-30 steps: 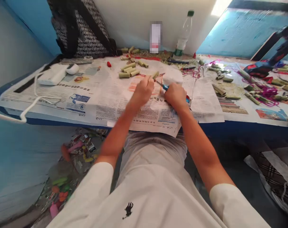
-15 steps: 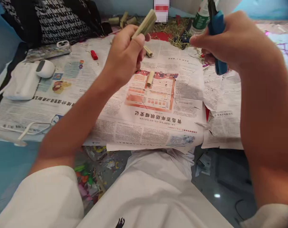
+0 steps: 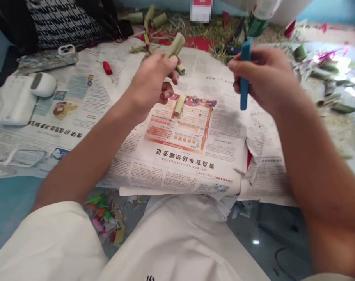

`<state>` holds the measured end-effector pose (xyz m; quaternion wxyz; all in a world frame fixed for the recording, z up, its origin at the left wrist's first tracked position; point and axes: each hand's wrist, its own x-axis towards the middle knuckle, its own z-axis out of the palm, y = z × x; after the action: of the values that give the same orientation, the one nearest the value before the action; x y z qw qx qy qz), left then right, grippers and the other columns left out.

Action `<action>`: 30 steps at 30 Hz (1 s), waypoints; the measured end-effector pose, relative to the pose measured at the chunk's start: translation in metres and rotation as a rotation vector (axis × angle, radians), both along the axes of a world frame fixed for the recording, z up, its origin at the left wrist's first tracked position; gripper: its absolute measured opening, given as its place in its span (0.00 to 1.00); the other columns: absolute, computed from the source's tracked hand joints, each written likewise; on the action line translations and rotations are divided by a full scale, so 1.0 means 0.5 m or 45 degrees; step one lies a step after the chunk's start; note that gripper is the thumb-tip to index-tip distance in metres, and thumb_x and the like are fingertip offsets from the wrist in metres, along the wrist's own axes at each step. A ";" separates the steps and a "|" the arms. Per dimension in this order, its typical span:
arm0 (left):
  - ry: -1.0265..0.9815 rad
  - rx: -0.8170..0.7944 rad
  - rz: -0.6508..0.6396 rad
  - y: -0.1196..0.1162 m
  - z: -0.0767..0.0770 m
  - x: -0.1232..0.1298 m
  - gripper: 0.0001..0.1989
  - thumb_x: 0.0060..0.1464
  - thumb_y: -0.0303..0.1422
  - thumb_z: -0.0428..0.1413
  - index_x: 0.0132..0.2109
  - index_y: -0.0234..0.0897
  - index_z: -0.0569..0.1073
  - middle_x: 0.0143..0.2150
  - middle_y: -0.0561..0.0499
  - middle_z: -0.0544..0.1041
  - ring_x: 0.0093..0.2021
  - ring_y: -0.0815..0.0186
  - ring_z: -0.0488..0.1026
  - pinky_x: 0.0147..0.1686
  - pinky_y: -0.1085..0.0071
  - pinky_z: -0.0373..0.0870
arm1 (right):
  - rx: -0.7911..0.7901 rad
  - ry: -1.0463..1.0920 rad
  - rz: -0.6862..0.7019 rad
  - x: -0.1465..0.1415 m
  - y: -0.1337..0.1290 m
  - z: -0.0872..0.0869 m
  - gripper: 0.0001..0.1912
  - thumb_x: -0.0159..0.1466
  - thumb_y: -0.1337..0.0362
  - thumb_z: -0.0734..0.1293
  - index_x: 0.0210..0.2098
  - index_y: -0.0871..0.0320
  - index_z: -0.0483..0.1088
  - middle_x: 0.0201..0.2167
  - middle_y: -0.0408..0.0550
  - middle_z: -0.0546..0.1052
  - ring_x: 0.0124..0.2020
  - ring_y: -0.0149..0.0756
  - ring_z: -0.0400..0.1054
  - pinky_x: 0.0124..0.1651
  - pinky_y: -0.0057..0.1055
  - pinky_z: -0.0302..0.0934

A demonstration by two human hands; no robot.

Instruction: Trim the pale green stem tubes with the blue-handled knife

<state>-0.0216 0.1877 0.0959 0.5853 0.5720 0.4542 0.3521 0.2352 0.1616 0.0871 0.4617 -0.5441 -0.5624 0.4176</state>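
My left hand pinches a pale green stalk piece between thumb and fingers, tilted up to the right above the newspaper. In my right hand is a blue-handled tool, held upright; its upper end is hard to make out against the bottle. One short stalk piece lies on the red printed chart below my left hand. Another short piece lies just behind my left fingers.
Stalk pieces and shredded bits lie at the back, beside a bottle. More green pieces are at right. A red object, a white device and a patterned black bag are at left.
The view has shifted, showing more of the right side. My right hand has moved left and slightly down with the blue-handled tool. My left hand still holds the stalk piece, now slightly lower.
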 end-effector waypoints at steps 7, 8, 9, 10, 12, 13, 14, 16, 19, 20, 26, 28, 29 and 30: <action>-0.125 -0.005 -0.107 0.026 -0.035 0.046 0.15 0.66 0.44 0.58 0.42 0.34 0.77 0.35 0.49 0.72 0.24 0.76 0.62 0.21 0.74 0.53 | 0.207 -0.295 -0.113 -0.031 -0.045 -0.056 0.15 0.69 0.53 0.67 0.49 0.54 0.72 0.29 0.39 0.72 0.26 0.31 0.66 0.32 0.30 0.61; -0.167 -0.006 -0.134 0.028 -0.048 0.044 0.16 0.64 0.46 0.60 0.43 0.35 0.77 0.34 0.50 0.71 0.24 0.76 0.62 0.21 0.74 0.53 | 0.221 -0.383 -0.100 -0.031 -0.052 -0.069 0.17 0.68 0.51 0.68 0.49 0.54 0.73 0.30 0.41 0.73 0.29 0.33 0.67 0.34 0.31 0.62; -0.195 -0.038 -0.201 0.030 -0.061 0.041 0.18 0.62 0.47 0.61 0.45 0.35 0.77 0.35 0.50 0.71 0.26 0.75 0.63 0.21 0.74 0.55 | 0.260 -0.465 -0.111 -0.030 -0.058 -0.081 0.19 0.66 0.49 0.70 0.49 0.55 0.74 0.31 0.42 0.75 0.30 0.34 0.67 0.35 0.31 0.62; -0.247 -0.072 -0.234 0.030 -0.072 0.037 0.19 0.60 0.47 0.63 0.46 0.35 0.77 0.36 0.50 0.71 0.26 0.75 0.62 0.20 0.74 0.53 | 0.303 -0.532 -0.153 -0.029 -0.061 -0.092 0.21 0.65 0.48 0.70 0.50 0.55 0.74 0.32 0.43 0.77 0.31 0.35 0.68 0.37 0.32 0.62; -0.340 -0.111 -0.243 0.025 -0.086 0.029 0.20 0.59 0.46 0.63 0.49 0.34 0.75 0.38 0.50 0.72 0.25 0.76 0.61 0.19 0.75 0.50 | 0.346 -0.646 -0.218 -0.029 -0.063 -0.108 0.21 0.65 0.48 0.70 0.50 0.56 0.75 0.33 0.45 0.78 0.31 0.36 0.69 0.38 0.33 0.61; -0.377 -0.125 -0.240 0.021 -0.091 0.027 0.21 0.59 0.46 0.62 0.50 0.34 0.75 0.38 0.50 0.72 0.25 0.76 0.61 0.19 0.76 0.50 | 0.358 -0.702 -0.238 -0.030 -0.063 -0.112 0.21 0.66 0.48 0.69 0.50 0.56 0.75 0.33 0.46 0.79 0.30 0.37 0.69 0.37 0.33 0.60; -0.405 -0.138 -0.237 0.014 -0.094 0.025 0.20 0.61 0.46 0.60 0.51 0.34 0.74 0.39 0.50 0.73 0.25 0.76 0.62 0.19 0.76 0.50 | 0.367 -0.757 -0.246 -0.031 -0.064 -0.115 0.20 0.66 0.48 0.69 0.50 0.56 0.75 0.32 0.46 0.79 0.30 0.38 0.69 0.37 0.33 0.60; -0.424 -0.163 -0.277 0.000 -0.098 0.023 0.19 0.63 0.45 0.57 0.52 0.34 0.72 0.40 0.48 0.76 0.26 0.75 0.62 0.20 0.77 0.51 | 0.387 -0.865 -0.248 -0.034 -0.068 -0.116 0.20 0.67 0.49 0.68 0.50 0.56 0.75 0.34 0.48 0.81 0.31 0.40 0.71 0.37 0.34 0.59; -0.385 -0.158 -0.386 -0.024 -0.102 0.021 0.18 0.65 0.44 0.55 0.52 0.34 0.71 0.41 0.47 0.78 0.26 0.75 0.62 0.21 0.76 0.52 | 0.432 -0.986 -0.206 -0.037 -0.080 -0.114 0.19 0.67 0.51 0.68 0.51 0.56 0.75 0.37 0.51 0.82 0.32 0.42 0.73 0.37 0.34 0.60; -0.395 -0.147 -0.415 -0.032 -0.103 0.019 0.18 0.65 0.45 0.54 0.51 0.35 0.70 0.42 0.47 0.78 0.27 0.74 0.63 0.23 0.76 0.55 | 0.455 -1.010 -0.177 -0.038 -0.085 -0.113 0.18 0.67 0.52 0.68 0.51 0.56 0.75 0.37 0.51 0.83 0.33 0.42 0.74 0.38 0.34 0.60; -0.491 -0.124 -0.530 -0.070 -0.093 0.004 0.15 0.67 0.44 0.51 0.48 0.36 0.66 0.44 0.46 0.78 0.29 0.73 0.65 0.30 0.72 0.61 | 0.512 -1.040 -0.008 -0.048 -0.114 -0.110 0.19 0.69 0.53 0.67 0.52 0.57 0.75 0.37 0.50 0.83 0.33 0.38 0.75 0.37 0.31 0.61; -0.485 -0.101 -0.526 -0.077 -0.090 0.001 0.13 0.67 0.42 0.51 0.47 0.36 0.65 0.41 0.49 0.75 0.30 0.73 0.65 0.32 0.71 0.61 | 0.476 -1.036 0.024 -0.054 -0.119 -0.110 0.19 0.69 0.51 0.68 0.52 0.57 0.76 0.36 0.50 0.83 0.31 0.37 0.74 0.36 0.30 0.61; -0.477 -0.102 -0.518 -0.079 -0.090 0.001 0.11 0.67 0.41 0.51 0.47 0.37 0.65 0.39 0.51 0.73 0.29 0.73 0.64 0.32 0.71 0.61 | 0.458 -1.033 0.027 -0.057 -0.120 -0.110 0.20 0.69 0.50 0.68 0.52 0.56 0.76 0.35 0.49 0.82 0.31 0.37 0.73 0.36 0.30 0.60; -0.467 -0.110 -0.504 -0.080 -0.092 0.001 0.10 0.66 0.39 0.52 0.47 0.37 0.64 0.36 0.53 0.70 0.29 0.74 0.62 0.31 0.72 0.60 | 0.440 -1.030 0.027 -0.060 -0.121 -0.109 0.20 0.68 0.49 0.69 0.52 0.56 0.76 0.35 0.49 0.82 0.30 0.37 0.73 0.36 0.30 0.60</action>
<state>-0.0211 0.1475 0.0500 0.7391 0.5507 0.2345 0.3088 0.2052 0.1009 0.0324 0.2844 -0.5729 -0.7650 0.0755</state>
